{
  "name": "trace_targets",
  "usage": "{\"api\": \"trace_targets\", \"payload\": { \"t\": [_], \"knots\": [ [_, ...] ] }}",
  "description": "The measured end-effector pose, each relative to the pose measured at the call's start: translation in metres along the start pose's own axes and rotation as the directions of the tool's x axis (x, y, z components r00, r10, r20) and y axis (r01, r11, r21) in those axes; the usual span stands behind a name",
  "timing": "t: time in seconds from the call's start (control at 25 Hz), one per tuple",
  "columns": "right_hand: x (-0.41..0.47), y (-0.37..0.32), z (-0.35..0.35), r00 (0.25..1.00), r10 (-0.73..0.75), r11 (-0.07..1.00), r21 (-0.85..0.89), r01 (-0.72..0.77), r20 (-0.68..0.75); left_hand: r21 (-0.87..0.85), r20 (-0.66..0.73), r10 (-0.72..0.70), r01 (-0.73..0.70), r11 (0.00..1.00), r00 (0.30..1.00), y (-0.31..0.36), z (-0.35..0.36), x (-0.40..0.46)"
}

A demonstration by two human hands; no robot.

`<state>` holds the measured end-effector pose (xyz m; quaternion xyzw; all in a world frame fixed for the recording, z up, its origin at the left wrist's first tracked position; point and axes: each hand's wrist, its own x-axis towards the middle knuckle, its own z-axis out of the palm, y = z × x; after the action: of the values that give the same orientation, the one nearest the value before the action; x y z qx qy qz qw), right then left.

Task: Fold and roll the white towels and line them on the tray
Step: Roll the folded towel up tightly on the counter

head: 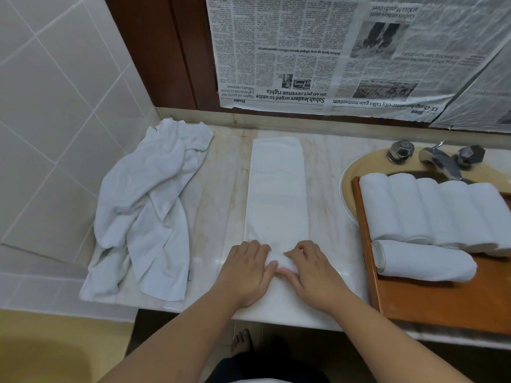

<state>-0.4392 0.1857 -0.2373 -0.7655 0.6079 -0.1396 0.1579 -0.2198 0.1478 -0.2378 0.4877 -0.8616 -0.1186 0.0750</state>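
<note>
Here, left hand point(249, 269) and right hand point(309, 272) side by side, fingers curled on the folded towel's point(278, 189) near end (partly rolled).

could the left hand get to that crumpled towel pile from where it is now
Probably yes. The left hand rests on the folded towel, and the crumpled towels lie just to its left on the same counter, with nothing between them.

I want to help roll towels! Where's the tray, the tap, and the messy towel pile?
tray point(431, 305), head view, on its bare wooden floor near the front.
tap point(442, 161), head view, on the metal spout.
towel pile point(149, 205), head view, on the middle of the crumpled cloth.
</note>
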Motion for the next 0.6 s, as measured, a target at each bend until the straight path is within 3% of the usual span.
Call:
{"api": "trace_targets", "payload": {
  "t": [0.36,0.48,0.6],
  "knots": [
    [0.017,0.000,-0.005,0.991,0.111,0.993,0.030,-0.114,0.072,0.115,-0.171,0.002,0.018,0.993,0.985,0.003,0.005,0.010],
    [0.021,-0.003,-0.008,0.981,0.150,0.987,0.036,-0.155,0.122,0.035,-0.217,-0.010,0.018,0.999,0.976,-0.002,0.008,0.007],
    [0.023,-0.001,-0.011,0.964,0.221,0.938,0.237,-0.251,0.146,-0.097,-0.190,-0.014,-0.004,0.995,0.982,-0.014,0.006,0.001]
  ]
}}
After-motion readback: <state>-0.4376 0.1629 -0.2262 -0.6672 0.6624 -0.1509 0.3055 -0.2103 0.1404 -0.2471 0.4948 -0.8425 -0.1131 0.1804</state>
